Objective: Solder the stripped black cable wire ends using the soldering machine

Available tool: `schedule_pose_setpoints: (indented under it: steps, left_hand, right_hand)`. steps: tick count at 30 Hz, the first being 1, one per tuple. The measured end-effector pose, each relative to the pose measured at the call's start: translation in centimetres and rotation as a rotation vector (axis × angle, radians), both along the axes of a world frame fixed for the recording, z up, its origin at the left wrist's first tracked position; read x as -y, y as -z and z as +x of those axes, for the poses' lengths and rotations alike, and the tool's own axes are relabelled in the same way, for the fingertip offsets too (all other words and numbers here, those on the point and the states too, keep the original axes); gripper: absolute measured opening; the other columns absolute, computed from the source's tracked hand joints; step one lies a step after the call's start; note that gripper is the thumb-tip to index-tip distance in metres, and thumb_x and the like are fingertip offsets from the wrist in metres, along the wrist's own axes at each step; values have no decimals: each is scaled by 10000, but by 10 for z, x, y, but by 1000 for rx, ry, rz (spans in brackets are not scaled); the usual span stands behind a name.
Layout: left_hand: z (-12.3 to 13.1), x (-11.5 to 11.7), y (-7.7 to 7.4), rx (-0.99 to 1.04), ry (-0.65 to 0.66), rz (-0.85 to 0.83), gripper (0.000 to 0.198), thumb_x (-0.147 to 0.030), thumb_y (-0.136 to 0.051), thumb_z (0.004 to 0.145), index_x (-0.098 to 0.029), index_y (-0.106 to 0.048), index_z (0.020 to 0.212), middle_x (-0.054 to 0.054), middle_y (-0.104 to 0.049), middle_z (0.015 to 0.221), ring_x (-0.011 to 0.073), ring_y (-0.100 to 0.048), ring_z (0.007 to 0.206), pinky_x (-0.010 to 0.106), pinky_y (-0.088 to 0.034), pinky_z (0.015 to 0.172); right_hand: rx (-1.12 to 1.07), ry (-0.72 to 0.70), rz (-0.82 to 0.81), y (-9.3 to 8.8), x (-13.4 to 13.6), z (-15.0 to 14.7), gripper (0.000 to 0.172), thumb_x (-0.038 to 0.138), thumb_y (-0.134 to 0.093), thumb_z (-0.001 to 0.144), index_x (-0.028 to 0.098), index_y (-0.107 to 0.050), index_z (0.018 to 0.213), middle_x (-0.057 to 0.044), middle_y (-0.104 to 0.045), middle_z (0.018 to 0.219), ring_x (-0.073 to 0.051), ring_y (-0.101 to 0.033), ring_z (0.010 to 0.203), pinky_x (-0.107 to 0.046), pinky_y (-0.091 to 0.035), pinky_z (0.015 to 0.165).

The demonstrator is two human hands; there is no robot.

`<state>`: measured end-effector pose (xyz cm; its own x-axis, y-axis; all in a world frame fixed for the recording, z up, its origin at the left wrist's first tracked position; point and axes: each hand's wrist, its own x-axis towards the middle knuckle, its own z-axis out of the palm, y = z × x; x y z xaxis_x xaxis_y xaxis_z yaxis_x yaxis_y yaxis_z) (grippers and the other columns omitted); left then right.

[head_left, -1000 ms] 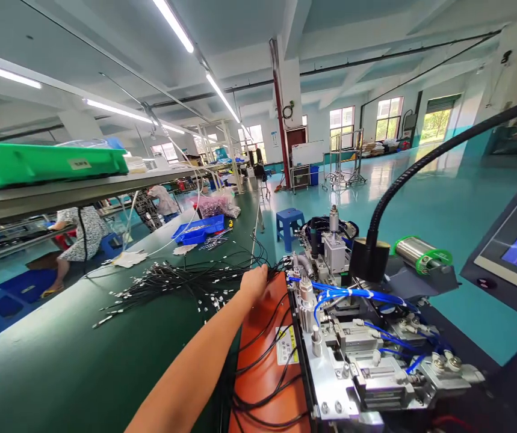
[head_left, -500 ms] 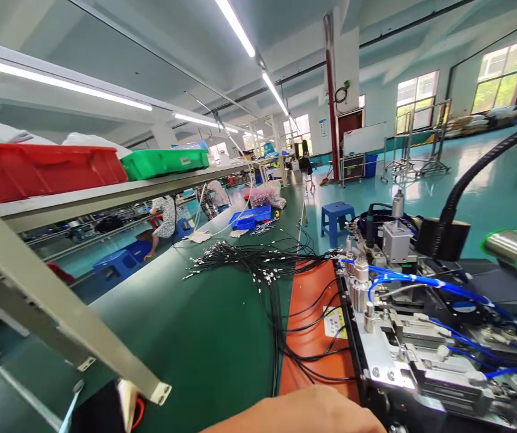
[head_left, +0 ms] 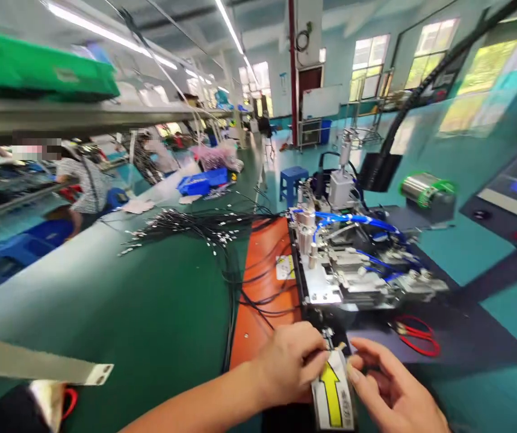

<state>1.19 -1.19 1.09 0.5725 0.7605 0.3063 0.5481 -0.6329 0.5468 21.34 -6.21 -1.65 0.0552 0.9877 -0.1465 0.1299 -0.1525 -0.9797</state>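
At the bottom centre of the frame, both hands meet over a white label with a yellow arrow (head_left: 331,394). The left hand (head_left: 292,361) has thumb and forefinger pinched shut on a small terminal piece (head_left: 331,340) just above the label's top edge. It is too small and blurred to name more closely. The right hand (head_left: 393,391) is half curled, fingertips at the label's right edge; whether it grips anything I cannot tell.

The piece looks light, thin and easily bent, so it is best held by its stiffer tip with fingertips only.

Above them stands a metal fixture (head_left: 343,270) with blue air hoses (head_left: 357,219), beside an orange mat (head_left: 262,270). Black cables (head_left: 204,225) spread across the green worktop (head_left: 150,313) at centre left. A red wire loop (head_left: 416,334) lies at lower right.
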Motion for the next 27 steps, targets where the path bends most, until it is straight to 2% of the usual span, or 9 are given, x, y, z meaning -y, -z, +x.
schedule_pose_setpoints:
  steps: [4,8,12,17,27]
  left_hand:
    - [0,0,4,106,-19,-10,136,-190,-542,913,-164,-603,794,5,-551,685,116,-497,607,236,-352,556]
    - [0,2,7,100,30,60,178,-202,-500,948,-161,-604,809,12,-527,679,126,-479,613,254,-338,559]
    - [-2,2,7,119,34,59,167,-198,-481,970,-161,-621,886,27,-567,722,129,-512,651,248,-383,586]
    - [-2,0,7,138,31,36,174,-207,-468,986,-162,-605,888,31,-603,756,119,-539,657,236,-424,603]
    - [-1,2,10,127,16,42,178,-196,-484,975,-162,-554,814,3,-547,722,106,-493,620,235,-383,576]
  right_hand:
    - [114,44,34,-4,14,-4,449,482,-648,844,192,-648,1186,-36,-703,808,-145,-637,610,-212,-543,562]
    - [224,89,134,-8,16,-12,406,448,-595,900,192,-629,1214,-35,-683,835,-138,-614,617,-218,-530,577]
    - [286,16,175,-11,13,-10,347,392,-564,939,201,-610,1225,-41,-671,881,-142,-613,642,-237,-531,611]
    - [281,1,169,-13,12,-9,295,365,-552,959,221,-596,1213,-42,-648,922,-154,-630,704,-249,-538,649]
    - [266,-3,251,-15,9,-15,254,273,-558,959,249,-588,1211,-28,-598,950,-131,-602,699,-240,-521,641]
